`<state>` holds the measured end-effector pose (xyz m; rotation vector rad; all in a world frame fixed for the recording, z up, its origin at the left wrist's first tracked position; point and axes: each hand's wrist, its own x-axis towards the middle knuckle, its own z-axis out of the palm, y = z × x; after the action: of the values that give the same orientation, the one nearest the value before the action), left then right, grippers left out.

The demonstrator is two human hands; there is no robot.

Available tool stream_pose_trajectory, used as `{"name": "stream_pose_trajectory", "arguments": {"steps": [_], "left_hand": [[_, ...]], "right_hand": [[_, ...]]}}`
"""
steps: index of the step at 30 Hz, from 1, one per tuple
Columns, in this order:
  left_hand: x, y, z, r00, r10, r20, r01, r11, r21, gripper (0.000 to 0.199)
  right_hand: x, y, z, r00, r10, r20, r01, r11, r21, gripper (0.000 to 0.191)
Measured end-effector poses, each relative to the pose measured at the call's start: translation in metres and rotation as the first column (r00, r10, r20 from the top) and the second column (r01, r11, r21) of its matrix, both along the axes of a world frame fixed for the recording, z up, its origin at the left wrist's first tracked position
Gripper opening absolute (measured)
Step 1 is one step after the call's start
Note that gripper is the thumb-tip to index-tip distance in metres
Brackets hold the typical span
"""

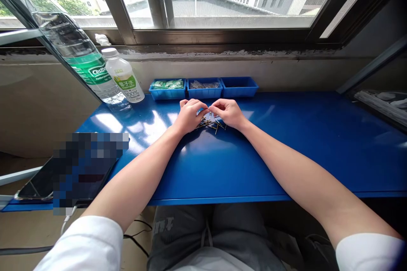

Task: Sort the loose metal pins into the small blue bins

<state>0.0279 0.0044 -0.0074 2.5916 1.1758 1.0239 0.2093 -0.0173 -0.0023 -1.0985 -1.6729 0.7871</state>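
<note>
In the head view, the left hand (189, 115) and right hand (231, 113) have thumbs and fingertips pinched together, almost meeting, and seem to grip one slim, metallic, pin-like piece (210, 115) between them. The handling looks to be in progress: that piece is at the fingertips, while a loose heap of thin, brass-and-dark metal pieces (208, 124) lies just below them on the glossy blue tabletop (203, 173), apparently yet to be dealt with. Nothing shows how many are finished.

Beyond the hands, the left blue plastic tray (168, 94) holds green-and-white packets (167, 84), and the middle blue plastic tray (205, 93) greyish packets (203, 85); the right blue plastic tray (241, 92) has a shadowed floor, so its contents cannot be told.

The fingers hide the piece's upper end and part of the heap. Left of the left forearm, pixelation masks a dark, flat object (34, 182).
</note>
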Motion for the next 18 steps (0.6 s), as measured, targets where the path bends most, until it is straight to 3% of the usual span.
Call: {"name": "stream_pose_trajectory", "arguments": {"steps": [5,13,15,18], "left_hand": [[0.001,-0.001,0.003,0.993,0.106,-0.047,-0.109,0.991,-0.071,0.022],[0.003,-0.002,0.004,0.994,0.098,-0.042,-0.101,0.992,-0.074,0.026],[0.004,-0.002,0.004,0.991,0.129,-0.030,-0.131,0.989,-0.074,0.027],[0.003,0.003,0.003,0.975,0.221,0.008,-0.219,0.972,-0.089,0.030]], "right_hand": [[0.008,-0.002,0.003,0.987,-0.025,0.161,0.014,0.998,0.067,0.028],[0.013,0.009,-0.007,0.911,-0.025,0.411,-0.075,0.971,0.227,0.019],[0.014,0.013,-0.008,0.909,-0.076,0.411,-0.037,0.965,0.258,0.018],[0.017,0.019,-0.009,0.933,-0.191,0.304,0.119,0.963,0.240,0.018]]}}
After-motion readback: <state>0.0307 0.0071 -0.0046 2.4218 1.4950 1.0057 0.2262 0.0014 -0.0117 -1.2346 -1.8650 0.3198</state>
